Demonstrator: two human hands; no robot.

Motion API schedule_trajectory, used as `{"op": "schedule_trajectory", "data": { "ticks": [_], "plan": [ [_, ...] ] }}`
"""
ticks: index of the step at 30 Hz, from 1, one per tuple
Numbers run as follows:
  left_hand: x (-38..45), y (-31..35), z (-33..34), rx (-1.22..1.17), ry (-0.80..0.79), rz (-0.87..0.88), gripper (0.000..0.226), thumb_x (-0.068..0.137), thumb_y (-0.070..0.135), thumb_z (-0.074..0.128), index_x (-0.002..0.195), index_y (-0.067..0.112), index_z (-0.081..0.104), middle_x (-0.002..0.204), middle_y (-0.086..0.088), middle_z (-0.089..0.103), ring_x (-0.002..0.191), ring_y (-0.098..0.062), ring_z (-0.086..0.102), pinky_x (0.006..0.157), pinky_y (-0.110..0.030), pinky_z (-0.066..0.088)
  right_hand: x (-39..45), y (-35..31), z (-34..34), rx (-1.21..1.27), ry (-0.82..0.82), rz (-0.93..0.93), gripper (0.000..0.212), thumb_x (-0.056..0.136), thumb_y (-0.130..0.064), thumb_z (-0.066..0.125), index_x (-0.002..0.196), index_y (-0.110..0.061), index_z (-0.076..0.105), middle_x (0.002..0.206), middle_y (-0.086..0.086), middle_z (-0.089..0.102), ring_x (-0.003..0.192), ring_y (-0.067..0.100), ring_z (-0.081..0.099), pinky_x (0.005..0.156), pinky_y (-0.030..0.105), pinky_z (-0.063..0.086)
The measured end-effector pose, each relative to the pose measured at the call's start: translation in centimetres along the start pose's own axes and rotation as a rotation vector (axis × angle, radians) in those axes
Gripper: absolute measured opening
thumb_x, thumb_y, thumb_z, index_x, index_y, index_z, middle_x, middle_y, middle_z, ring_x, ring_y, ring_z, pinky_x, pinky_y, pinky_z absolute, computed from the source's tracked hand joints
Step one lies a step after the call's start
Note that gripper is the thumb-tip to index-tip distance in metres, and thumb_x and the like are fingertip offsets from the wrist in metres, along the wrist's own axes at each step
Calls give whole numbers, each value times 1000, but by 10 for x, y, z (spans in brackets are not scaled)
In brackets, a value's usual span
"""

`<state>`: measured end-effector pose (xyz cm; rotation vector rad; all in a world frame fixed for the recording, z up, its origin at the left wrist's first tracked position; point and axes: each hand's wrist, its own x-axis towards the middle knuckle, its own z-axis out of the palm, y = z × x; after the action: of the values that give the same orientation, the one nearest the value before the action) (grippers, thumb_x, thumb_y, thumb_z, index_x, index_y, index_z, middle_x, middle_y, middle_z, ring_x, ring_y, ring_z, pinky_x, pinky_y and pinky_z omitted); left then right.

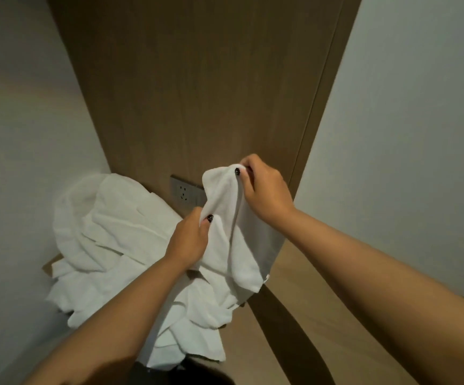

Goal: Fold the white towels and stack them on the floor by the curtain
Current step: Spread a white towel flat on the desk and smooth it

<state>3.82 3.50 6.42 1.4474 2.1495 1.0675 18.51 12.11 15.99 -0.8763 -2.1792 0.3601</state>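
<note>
I hold one white towel (242, 245) up in front of the wooden wall panel. My right hand (264, 190) pinches its top corner, thumb on the cloth. My left hand (190, 237) grips the towel's edge lower down and to the left. The rest of the towel hangs loose below both hands. A crumpled heap of white towels (108, 240) lies on the wooden floor to the left and beneath my arms, reaching toward the bottom of the view.
A grey wall socket (183, 193) sits low on the wooden panel (197, 93) behind the towel. Pale walls stand left (16, 162) and right (419, 134). The wooden floor (294, 315) shows at the lower right. A brown cardboard edge (50, 265) peeks from under the heap.
</note>
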Motion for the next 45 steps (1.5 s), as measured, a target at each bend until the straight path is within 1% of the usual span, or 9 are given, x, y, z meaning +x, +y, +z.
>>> {"op": "schedule_trajectory", "data": {
  "ticks": [8,14,23,28,30,32,36,40,45],
  "plan": [
    [-10,82,-14,-183,208,75,14,104,27,36,105,20,48,88,4,58,79,-14,58,70,-40,51,-4,-6,-74,45,148,-4,17,103,-27,42,102,-14,54,87,-6,58,79,20,59,71,48,51],
    [-38,142,-9,-267,351,125,8,105,19,35,106,16,42,85,11,50,75,-4,50,61,-23,42,-32,0,-130,39,166,13,19,104,-25,39,102,-11,51,90,4,62,80,25,59,73,50,50],
    [-81,243,17,-298,354,257,9,102,11,35,104,13,43,83,8,47,72,-2,46,58,-16,36,-83,14,-234,17,294,121,18,104,-26,37,98,-12,47,87,7,60,79,29,57,69,42,47],
    [-106,302,48,-346,331,362,11,101,11,36,105,10,46,84,7,50,76,-14,50,64,-32,40,-111,27,-295,64,389,214,13,102,-22,40,97,-13,47,89,3,58,84,29,56,69,38,43],
    [-113,324,62,-369,315,381,13,101,11,37,107,8,48,89,3,51,82,-17,50,67,-30,34,-124,36,-313,72,378,226,13,100,-21,44,106,-11,51,94,1,60,90,29,58,76,39,46],
    [-119,344,77,-378,298,408,16,100,10,38,111,5,49,94,0,52,85,-18,49,66,-25,30,-137,45,-328,54,316,196,23,94,-18,52,116,-12,51,103,2,62,96,28,60,80,35,46],
    [-129,375,106,-404,202,464,10,100,10,39,106,11,47,88,6,51,85,-18,50,59,-22,33,-162,66,-345,-45,82,183,66,75,-26,68,136,-23,42,121,2,58,108,23,57,91,35,47],
    [-131,396,131,-408,111,529,8,98,10,44,104,12,49,85,10,51,83,-16,52,58,-12,35,-172,88,-360,-222,-47,255,48,68,-34,53,114,-24,53,107,3,64,100,29,61,81,43,51],
    [-138,402,166,-532,16,504,11,95,17,55,103,16,48,87,15,56,76,2,55,61,-6,38,-195,113,-374,-167,155,397,24,72,-11,47,84,-31,55,94,2,68,94,31,61,77,39,51]
  ]
}}
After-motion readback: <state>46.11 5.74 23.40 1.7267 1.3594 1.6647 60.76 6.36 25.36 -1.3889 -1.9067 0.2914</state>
